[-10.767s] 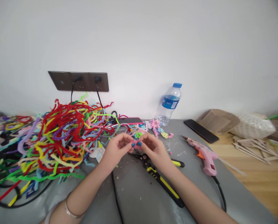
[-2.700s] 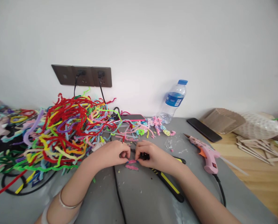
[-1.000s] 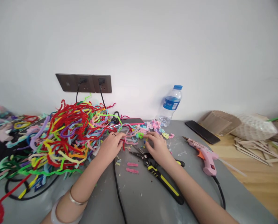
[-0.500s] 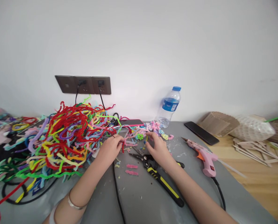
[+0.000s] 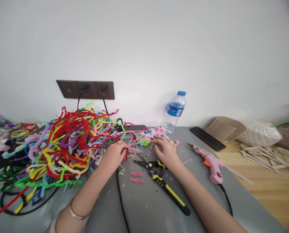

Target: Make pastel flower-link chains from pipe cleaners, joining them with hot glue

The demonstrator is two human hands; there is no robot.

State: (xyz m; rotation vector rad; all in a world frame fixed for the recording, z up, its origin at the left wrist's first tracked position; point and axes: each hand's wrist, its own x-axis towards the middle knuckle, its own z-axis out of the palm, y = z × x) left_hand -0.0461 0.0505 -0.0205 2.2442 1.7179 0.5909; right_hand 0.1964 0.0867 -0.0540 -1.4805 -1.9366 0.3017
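My left hand [image 5: 114,154] is closed, thumb and forefinger pinched at the edge of the pile on a pipe cleaner [image 5: 132,150] that looks pink; a red end dangles by the fingertips. Fingers apart and holding nothing I can see, my right hand [image 5: 165,152] reaches over small pipe-cleaner flowers and bits. Close to its fingertips lies a green flower [image 5: 144,142], with pink flowers [image 5: 158,131] behind. Yellow-and-black wire-cutting pliers [image 5: 168,191] lie jaws apart, partly hidden under my right hand. Two short pink pieces [image 5: 136,177] rest between my forearms.
A tangled heap of pipe cleaners [image 5: 71,139] covers the left side. Behind stand a water bottle [image 5: 174,113] and a pink-edged phone [image 5: 136,128]. To the right are a black phone [image 5: 207,138], a pink glue gun [image 5: 214,165] and wooden sticks [image 5: 258,157]. A black cable [image 5: 121,197] runs forward.
My right hand has shifted slightly right and toward me, its fingers still apart over the small pieces. My left hand keeps its pinch. The whole view has drifted a little.
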